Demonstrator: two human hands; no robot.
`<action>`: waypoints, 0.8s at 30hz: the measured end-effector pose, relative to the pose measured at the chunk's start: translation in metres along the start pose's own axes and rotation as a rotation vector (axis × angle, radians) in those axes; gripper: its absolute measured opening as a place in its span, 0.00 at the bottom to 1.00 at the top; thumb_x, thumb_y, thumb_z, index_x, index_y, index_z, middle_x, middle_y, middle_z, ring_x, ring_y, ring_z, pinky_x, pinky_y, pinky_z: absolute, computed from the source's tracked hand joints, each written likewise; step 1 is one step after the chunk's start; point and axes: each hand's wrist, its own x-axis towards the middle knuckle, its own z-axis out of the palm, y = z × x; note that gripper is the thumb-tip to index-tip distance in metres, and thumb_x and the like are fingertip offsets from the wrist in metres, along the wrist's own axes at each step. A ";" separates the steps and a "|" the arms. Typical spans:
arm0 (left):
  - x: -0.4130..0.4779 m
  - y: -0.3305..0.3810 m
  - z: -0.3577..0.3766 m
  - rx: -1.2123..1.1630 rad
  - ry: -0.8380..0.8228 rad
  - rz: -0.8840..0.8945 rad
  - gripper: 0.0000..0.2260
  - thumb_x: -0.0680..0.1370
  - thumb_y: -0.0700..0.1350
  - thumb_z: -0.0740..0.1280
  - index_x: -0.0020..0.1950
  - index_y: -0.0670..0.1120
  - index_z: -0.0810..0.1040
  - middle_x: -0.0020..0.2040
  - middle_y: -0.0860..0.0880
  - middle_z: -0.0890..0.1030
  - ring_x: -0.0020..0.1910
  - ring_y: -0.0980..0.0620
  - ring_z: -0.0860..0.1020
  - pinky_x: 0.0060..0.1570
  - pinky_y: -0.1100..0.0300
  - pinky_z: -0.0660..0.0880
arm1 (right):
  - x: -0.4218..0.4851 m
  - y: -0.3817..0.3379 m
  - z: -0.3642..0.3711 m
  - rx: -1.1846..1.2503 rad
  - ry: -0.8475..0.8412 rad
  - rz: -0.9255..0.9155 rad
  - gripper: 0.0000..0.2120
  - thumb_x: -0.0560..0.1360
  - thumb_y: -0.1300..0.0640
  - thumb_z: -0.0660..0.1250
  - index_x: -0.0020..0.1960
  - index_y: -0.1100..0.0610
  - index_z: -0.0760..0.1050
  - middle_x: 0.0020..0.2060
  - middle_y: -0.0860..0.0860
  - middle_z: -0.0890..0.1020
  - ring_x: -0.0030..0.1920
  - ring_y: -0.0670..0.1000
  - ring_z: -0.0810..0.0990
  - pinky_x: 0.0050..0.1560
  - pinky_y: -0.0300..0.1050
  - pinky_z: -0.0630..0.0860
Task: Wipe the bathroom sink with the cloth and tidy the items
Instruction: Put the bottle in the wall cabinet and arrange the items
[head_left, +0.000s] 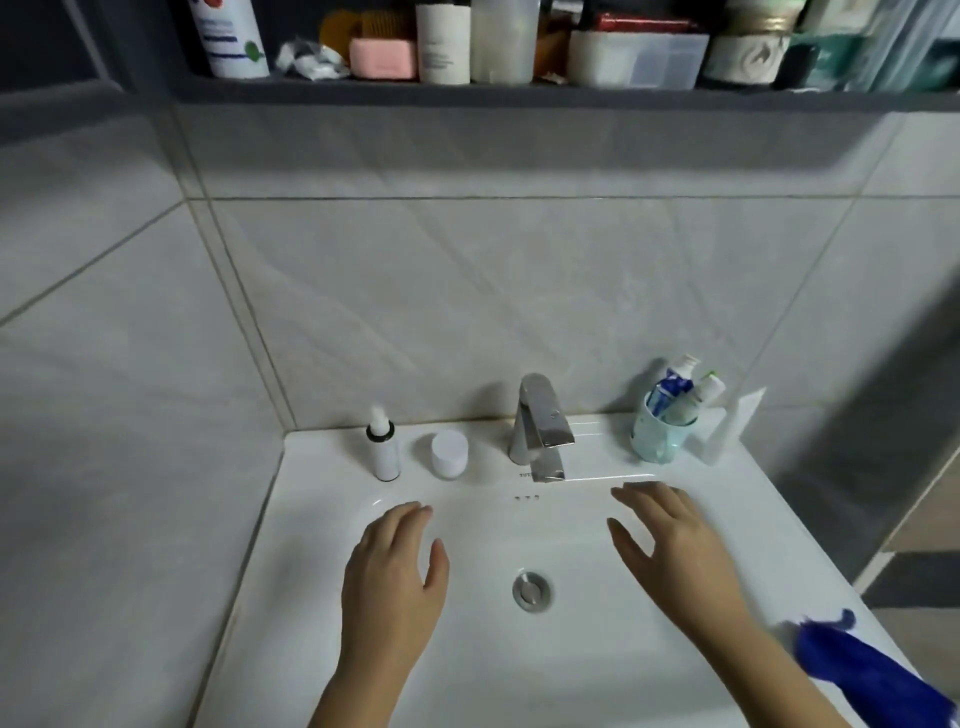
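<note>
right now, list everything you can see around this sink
sink: one, white, in tiled corner
tap: one, chrome, back ledge, middle
drain: one, metal, basin floor
bottle: one, white, ledge left of tap
jar: one, white, between bottle and tap
cup: one, pale blue, ledge right of tap
tubes: several, white and blue, in cup
cloth: one, blue, sink's front right edge
shelf: one, dark grey, above, crowded with containers
soap: one, pink, on shelf
left hand: one, bare, open over basin
right hand: one, bare, open over basin

One head-worn wide-angle camera looks forward and down from close above the sink (332, 467), facing the tiled wall (467, 286), with the tap (540, 421) at twelve o'clock.
</note>
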 end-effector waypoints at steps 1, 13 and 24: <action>0.002 0.009 0.006 -0.015 0.001 0.019 0.19 0.72 0.51 0.56 0.51 0.43 0.80 0.50 0.48 0.81 0.48 0.48 0.80 0.45 0.54 0.77 | -0.003 0.012 -0.005 -0.002 0.001 0.035 0.12 0.66 0.61 0.74 0.50 0.60 0.80 0.45 0.54 0.82 0.44 0.58 0.80 0.43 0.47 0.77; 0.043 0.146 0.102 -0.055 0.001 0.214 0.17 0.73 0.50 0.57 0.53 0.45 0.80 0.53 0.51 0.80 0.51 0.55 0.73 0.48 0.60 0.74 | 0.015 0.192 -0.041 0.006 -0.086 0.221 0.17 0.67 0.60 0.74 0.55 0.58 0.77 0.49 0.53 0.80 0.47 0.57 0.80 0.41 0.48 0.77; 0.085 0.207 0.168 0.088 -0.034 0.224 0.17 0.72 0.49 0.57 0.52 0.44 0.80 0.51 0.49 0.80 0.50 0.54 0.72 0.50 0.60 0.68 | 0.128 0.323 -0.002 0.083 -0.283 0.145 0.19 0.73 0.61 0.68 0.63 0.58 0.72 0.62 0.56 0.74 0.61 0.59 0.71 0.56 0.50 0.70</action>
